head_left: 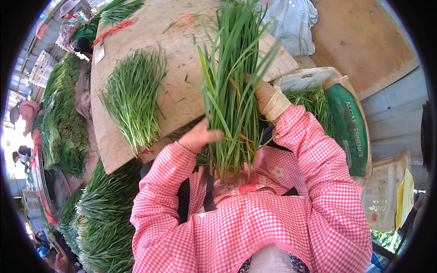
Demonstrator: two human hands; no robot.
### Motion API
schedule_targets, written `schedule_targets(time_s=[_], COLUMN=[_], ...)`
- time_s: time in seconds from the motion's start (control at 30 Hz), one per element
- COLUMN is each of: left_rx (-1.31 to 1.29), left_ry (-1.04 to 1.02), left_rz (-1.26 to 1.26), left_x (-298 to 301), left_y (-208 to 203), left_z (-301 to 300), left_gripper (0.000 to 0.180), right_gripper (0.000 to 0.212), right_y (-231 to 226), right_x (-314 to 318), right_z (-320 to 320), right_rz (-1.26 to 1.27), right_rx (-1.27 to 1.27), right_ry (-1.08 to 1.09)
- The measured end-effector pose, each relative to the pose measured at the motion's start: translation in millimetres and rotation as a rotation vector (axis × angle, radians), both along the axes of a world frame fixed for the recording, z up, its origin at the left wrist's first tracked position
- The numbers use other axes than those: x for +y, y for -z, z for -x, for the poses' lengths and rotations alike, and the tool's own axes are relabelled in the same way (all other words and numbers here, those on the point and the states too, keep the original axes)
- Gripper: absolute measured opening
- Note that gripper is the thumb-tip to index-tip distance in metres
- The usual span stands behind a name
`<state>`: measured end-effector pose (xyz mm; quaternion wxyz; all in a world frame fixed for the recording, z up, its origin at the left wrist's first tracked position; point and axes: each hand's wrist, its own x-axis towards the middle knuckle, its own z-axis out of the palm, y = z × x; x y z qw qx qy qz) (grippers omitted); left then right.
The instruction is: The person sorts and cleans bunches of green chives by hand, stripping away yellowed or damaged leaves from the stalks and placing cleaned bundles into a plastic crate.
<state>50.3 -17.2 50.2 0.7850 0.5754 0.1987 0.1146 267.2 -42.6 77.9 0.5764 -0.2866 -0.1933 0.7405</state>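
A loose bunch of garlic chives (236, 50) stands upright in front of my chest, its pale cut ends down by my apron. My right hand (263, 94), in a light glove, is closed around its far right side. My left hand (199, 136) is at the bunch's lower left, thumb across the stems and the other fingers partly hidden behind leaves. A few yellowed blades (237, 91) hang among the green ones. To the left, a smaller bundle of chives (134, 93) lies on the board table (182, 93), a red tie near its base.
Red ties (116, 32) and leaf scraps lie on the board. Chives are heaped (107, 218) at my left. On the right stand a white crate (314, 75) with greens and a green sack (350, 132). Other people (75, 27) are at the far left.
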Motion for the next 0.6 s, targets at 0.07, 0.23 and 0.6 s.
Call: schedule_targets(time_s=[0.07,0.23,0.6], left_rx=[-0.064,-0.095,-0.195], left_ry=[-0.17,-0.117,-0.408], left_rz=[0.17,-0.355,-1.16], left_x=[14.9,37.1,75.9], left_y=[-22.4,-99.3,-166.3], left_z=[0.4,-25.2,-40.8], left_gripper=[0.088,0.071,0.059], right_gripper=[0.035,0.036,0.025], right_y=[-16.6,-42.7,-131.7], right_x=[2.8,19.7,70.5], right_z=[1.9,8.4,13.3], right_rz=[-0.05,-0.373,-0.896], right_rx=[-0.127,-0.63,-1.559], right_ry=[-0.043,0.139,0.599])
